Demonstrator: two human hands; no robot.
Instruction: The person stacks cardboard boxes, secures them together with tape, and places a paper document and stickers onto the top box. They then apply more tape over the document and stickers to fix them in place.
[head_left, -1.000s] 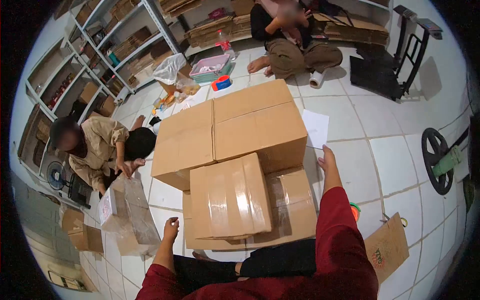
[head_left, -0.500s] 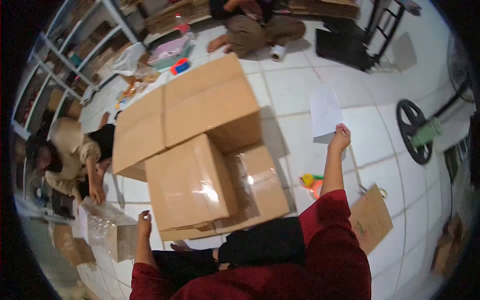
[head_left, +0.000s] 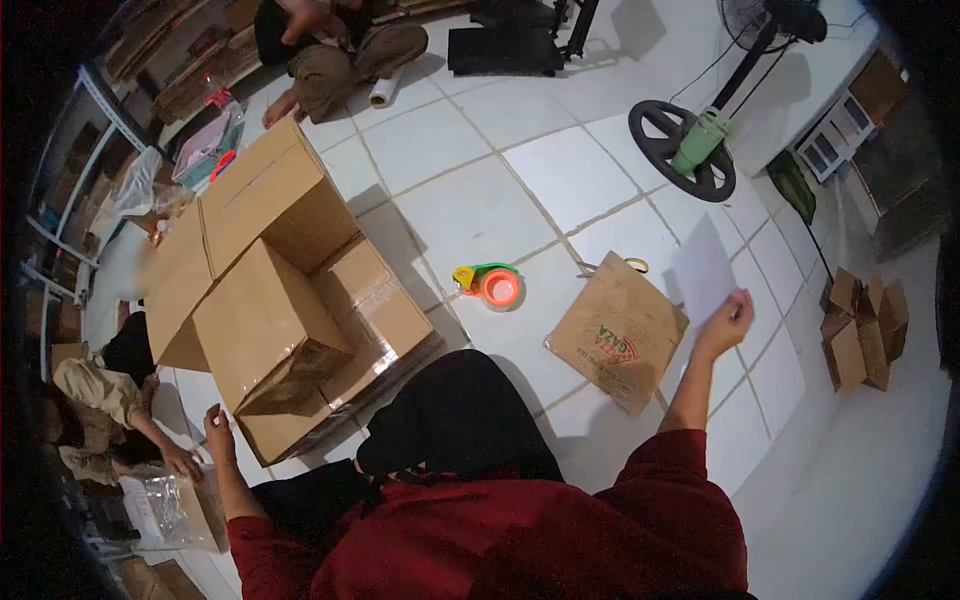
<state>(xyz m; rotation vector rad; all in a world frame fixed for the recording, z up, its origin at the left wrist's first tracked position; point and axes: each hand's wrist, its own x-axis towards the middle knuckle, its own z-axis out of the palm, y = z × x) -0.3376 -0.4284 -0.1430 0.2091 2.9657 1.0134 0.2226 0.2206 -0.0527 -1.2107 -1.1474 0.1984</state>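
The right hand [head_left: 726, 322] has swung the white paper [head_left: 704, 262] away from the stacked cartons and over to the right of the frame, where it is now above the tiled floor [head_left: 470, 200], near the right corner of the flat brown cardboard [head_left: 612, 345]. So the paper is well apart from the cartons and close to the cardboard. The fingers pinch it narrowly at its lower edge. The left hand [head_left: 218, 432] is at lower left, beside the smaller carton [head_left: 255, 325], with its fingers bent and nothing visible in them; how wide they stand, I cannot tell. The view has turned as well, putting the larger carton [head_left: 262, 200] at upper left and the orange tape roll [head_left: 500, 289] near the middle. Yellow-handled scissors [head_left: 636, 265] show at the cardboard's top edge. At lower left, a co-worker's hand [head_left: 183, 463] is near clear plastic [head_left: 172, 500].
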